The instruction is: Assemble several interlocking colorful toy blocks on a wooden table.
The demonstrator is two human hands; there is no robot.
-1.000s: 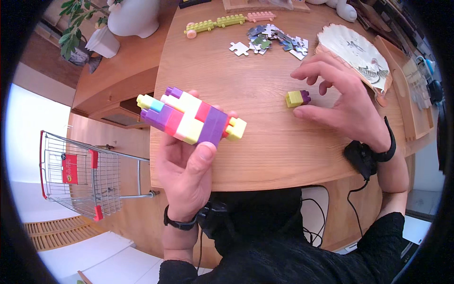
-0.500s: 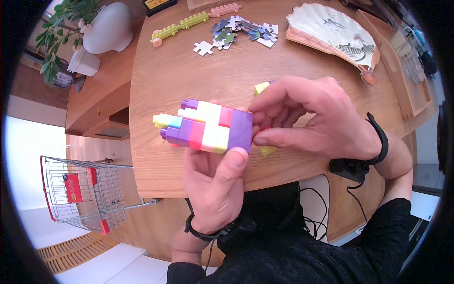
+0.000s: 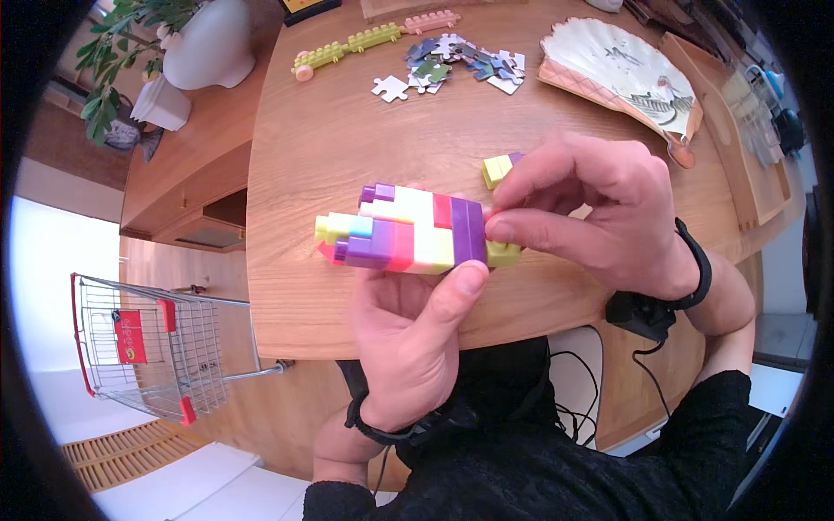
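My left hand [image 3: 407, 334] grips a toy assembly of building blocks [image 3: 425, 227], purple, white, yellow, red and blue, held above the table with its studs toward the left. The thumb presses on its near edge. My right hand [image 3: 604, 208] is at the assembly's right end, thumb and forefinger pinched together. A bit of red shows at those fingertips, too little to make out. Beside them, a yellow-green block [image 3: 502, 254] shows partly below the assembly's right end. Behind my right fingers lie a yellow and purple block piece [image 3: 499, 169], partly hidden.
Across the table [image 3: 347, 139] lie jigsaw pieces [image 3: 460, 62] and a chain of green and pink blocks [image 3: 373, 37]. A fan-shaped decorated dish [image 3: 617, 74] and a wooden tray [image 3: 730, 148] sit at the far right. Left are a small shopping cart [image 3: 148, 343] and a white vase [image 3: 208, 43].
The assembly and both hands have shifted right in the picture, along with a slight view shift. My right thumb and forefinger have come closer together at the assembly's right end.
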